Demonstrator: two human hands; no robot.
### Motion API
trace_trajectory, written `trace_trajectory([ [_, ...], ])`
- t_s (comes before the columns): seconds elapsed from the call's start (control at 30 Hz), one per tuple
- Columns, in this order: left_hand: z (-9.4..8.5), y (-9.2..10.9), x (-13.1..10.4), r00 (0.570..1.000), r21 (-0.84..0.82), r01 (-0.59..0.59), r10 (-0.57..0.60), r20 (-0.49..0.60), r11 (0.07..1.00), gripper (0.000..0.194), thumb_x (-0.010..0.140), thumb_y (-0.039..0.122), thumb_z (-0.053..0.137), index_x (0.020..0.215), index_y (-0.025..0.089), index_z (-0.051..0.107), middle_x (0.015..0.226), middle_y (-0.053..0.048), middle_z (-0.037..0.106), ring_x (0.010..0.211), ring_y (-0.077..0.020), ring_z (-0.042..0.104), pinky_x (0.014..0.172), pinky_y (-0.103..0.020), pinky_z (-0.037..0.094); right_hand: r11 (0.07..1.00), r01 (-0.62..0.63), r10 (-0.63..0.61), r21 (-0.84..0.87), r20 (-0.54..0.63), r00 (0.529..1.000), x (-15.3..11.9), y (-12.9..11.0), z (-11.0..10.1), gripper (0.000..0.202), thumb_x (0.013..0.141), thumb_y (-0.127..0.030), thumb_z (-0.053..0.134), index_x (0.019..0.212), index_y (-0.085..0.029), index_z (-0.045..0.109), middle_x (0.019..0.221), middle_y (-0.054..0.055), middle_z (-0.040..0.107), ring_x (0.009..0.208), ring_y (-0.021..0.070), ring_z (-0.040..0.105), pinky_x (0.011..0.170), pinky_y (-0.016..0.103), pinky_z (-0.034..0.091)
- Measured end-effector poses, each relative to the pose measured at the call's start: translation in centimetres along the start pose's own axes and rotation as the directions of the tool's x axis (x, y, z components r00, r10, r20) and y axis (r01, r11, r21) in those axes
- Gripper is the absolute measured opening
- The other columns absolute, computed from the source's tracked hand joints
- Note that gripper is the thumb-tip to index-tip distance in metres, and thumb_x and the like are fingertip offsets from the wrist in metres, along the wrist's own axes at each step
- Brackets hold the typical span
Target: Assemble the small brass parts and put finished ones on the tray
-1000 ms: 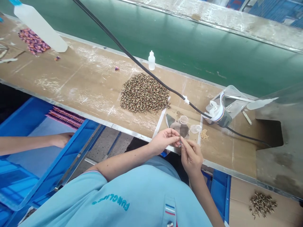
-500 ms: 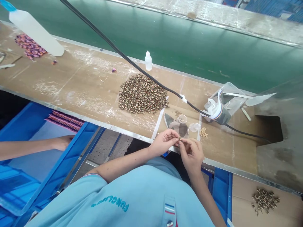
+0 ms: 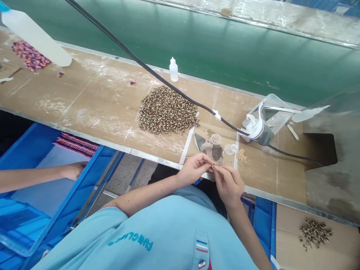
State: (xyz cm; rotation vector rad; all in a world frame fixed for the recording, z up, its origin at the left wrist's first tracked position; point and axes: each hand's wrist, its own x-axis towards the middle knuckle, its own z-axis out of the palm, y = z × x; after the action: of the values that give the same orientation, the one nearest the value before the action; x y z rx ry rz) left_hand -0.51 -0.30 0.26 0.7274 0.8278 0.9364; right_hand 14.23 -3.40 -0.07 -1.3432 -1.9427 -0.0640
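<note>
Scuffed brown worktop [image 3: 261, 172], green strip [image 3: 213, 63] beyond, blue bin [image 3: 81, 187] below — hands [image 3: 194, 168] meeting, fingertips pinched on a tiny piece [image 3: 213, 165]

On the person's light blue shirt [image 3: 174, 221] there are teal letters [image 3: 135, 240], which stand upside down in this view. They seem to read "FUNGLI", though the fourth may be C; the word's end is not clear. A small dark patch [image 3: 201, 264] carries pale marks, too small for reading.
</note>
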Motion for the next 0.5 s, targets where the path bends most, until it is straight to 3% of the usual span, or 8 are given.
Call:
trace_trajectory([
  [0.13,0.1,-0.1,-0.1,1.000,0.024,0.000,0.000,-0.002,1.000,0.025,0.072,0.031,0.072,0.080,0.013,0.058,0.077,-0.002,0.066,0.070,-0.0094,0.063,0.074,-0.025,0.052,0.989,-0.122,0.120,0.085,0.032,0.992,0.2,-0.3,-0.1,0.008,0.084,-0.020,0.059,0.090,-0.022,0.065,0.083,0.002,0.065,0.074,0.0108,0.063,0.066,0.022,0.052],
  [0.27,0.3,0.0,-0.2,0.999,0.043,0.035,-0.034,-0.009,0.998,0.028,0.071,0.027,0.072,0.091,0.014,0.057,0.085,-0.004,0.067,0.078,-0.0110,0.064,0.078,-0.027,0.053,0.944,-0.324,0.320,0.060,0.064,0.945,0.5,0.7,-1.0,0.015,0.086,-0.031,0.056,0.081,-0.021,0.066,0.080,0.002,0.064,0.063,0.0100,0.057,0.059,0.023,0.047],
  [0.37,0.3,0.2,-0.3,0.999,0.096,0.046,-0.045,-0.008,0.994,0.026,0.072,0.027,0.071,0.089,0.014,0.058,0.085,-0.004,0.067,0.077,-0.0109,0.064,0.078,-0.027,0.053,0.882,-0.469,0.469,-0.045,-0.021,0.883,0.3,3.2,-2.3,0.025,0.084,-0.041,0.057,0.075,-0.020,0.066,0.073,0.002,0.063,0.057,0.0111,0.052,0.058,0.025,0.044],
  [0.5,0.3,0.4,-0.3,0.999,0.167,0.035,-0.037,0.007,0.985,0.023,0.074,0.029,0.069,0.088,0.014,0.059,0.083,-0.003,0.066,0.076,-0.0107,0.063,0.076,-0.026,0.054,0.753,-0.642,0.626,-0.144,-0.143,0.766,-0.6,7.2,-4.3,0.035,0.078,-0.051,0.058,0.071,-0.018,0.067,0.064,0.002,0.061,0.053,0.0128,0.049,0.058,0.028,0.041],
])
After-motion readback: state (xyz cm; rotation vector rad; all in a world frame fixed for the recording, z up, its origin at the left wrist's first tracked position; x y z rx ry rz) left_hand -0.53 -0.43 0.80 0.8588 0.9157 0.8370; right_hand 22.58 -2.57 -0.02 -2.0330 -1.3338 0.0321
